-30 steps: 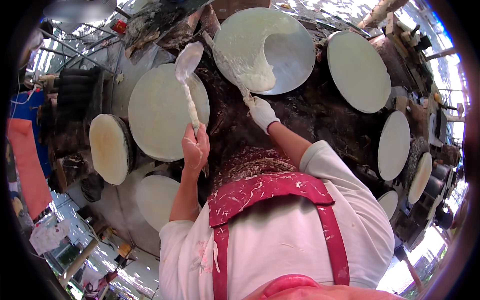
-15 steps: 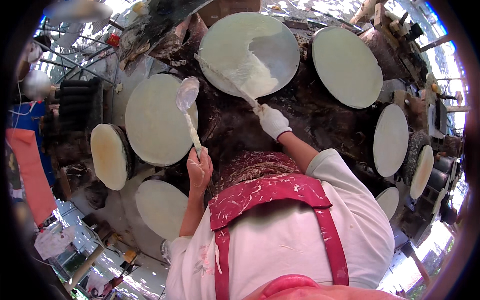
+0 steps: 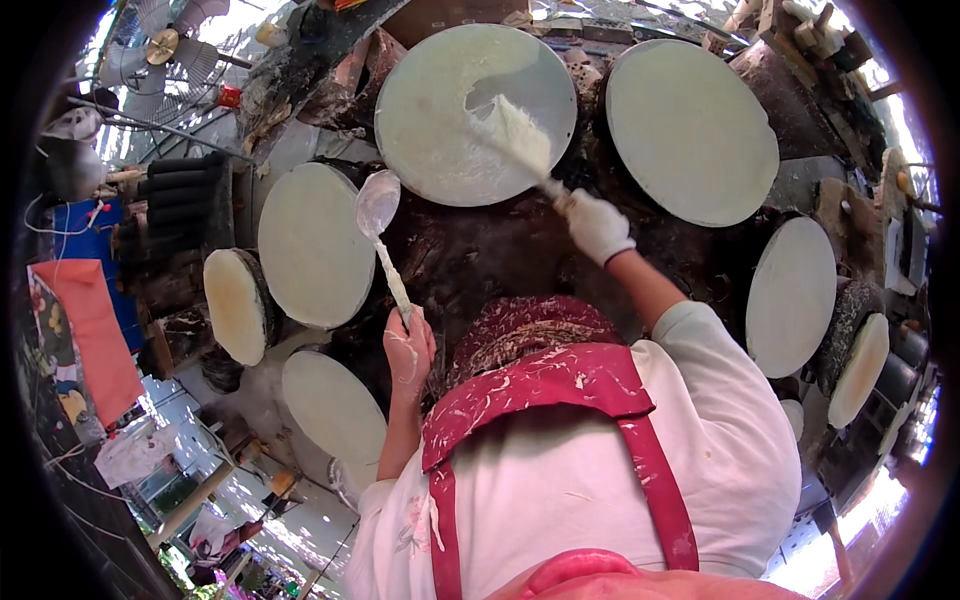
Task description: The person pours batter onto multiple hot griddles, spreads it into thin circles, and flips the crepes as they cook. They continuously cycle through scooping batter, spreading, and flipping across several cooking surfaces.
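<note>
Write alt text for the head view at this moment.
A white-gloved right hand holds a motion-blurred spreader across a round plate partly coated with pale batter. The bare left hand holds a smeared ladle; more coated plates flank the person.

Surroundings, wide-angle view. A metal-bladed fan [image 3: 162,46] stands at 10 o'clock; a brown cardboard box [image 3: 455,20] lies at 12. At 9 o'clock, a salmon-coloured cloth [image 3: 95,325] hangs beside a blue panel [image 3: 88,235]. Grey floor [image 3: 258,392] shows at 8, dappled with light toward 7. Bright daylight enters along the rim from 2 to 4.
</note>
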`<state>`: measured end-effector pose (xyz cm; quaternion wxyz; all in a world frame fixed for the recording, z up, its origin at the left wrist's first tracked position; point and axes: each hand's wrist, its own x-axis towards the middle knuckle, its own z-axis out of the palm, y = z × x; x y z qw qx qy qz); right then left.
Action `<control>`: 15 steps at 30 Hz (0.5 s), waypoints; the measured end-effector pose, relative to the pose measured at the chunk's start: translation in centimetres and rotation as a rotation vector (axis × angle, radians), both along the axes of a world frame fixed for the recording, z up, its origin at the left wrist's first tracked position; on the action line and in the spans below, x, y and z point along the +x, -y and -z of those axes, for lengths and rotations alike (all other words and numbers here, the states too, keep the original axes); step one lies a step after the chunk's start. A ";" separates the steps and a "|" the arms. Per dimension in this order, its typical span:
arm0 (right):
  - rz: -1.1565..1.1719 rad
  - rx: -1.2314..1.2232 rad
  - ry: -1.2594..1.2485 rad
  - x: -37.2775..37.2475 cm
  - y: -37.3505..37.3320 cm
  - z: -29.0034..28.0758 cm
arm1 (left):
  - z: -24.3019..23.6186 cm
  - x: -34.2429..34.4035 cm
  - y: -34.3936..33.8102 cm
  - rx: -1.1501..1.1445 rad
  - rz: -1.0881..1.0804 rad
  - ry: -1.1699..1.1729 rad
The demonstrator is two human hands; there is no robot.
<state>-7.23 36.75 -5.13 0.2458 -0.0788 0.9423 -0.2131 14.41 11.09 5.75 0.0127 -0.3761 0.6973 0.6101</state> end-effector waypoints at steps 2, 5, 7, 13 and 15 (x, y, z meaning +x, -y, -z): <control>0.043 -0.054 -0.155 -4.1 -0.9 2.5 | -0.2 -0.2 0.0 0.012 -0.006 0.013; 0.092 -0.068 -0.107 -8.0 -0.9 1.5 | 0.6 -1.5 -1.7 0.031 -0.001 0.023; 0.060 -0.135 -0.092 -7.2 -0.6 1.7 | 0.4 -2.2 -1.5 0.028 0.023 0.043; 0.057 0.022 -0.035 -5.6 -2.7 2.0 | 0.8 -3.0 -0.7 -0.013 0.042 0.029; 0.124 -0.007 -0.189 -9.7 -1.9 2.4 | 0.9 -3.2 -0.7 -0.005 0.027 0.034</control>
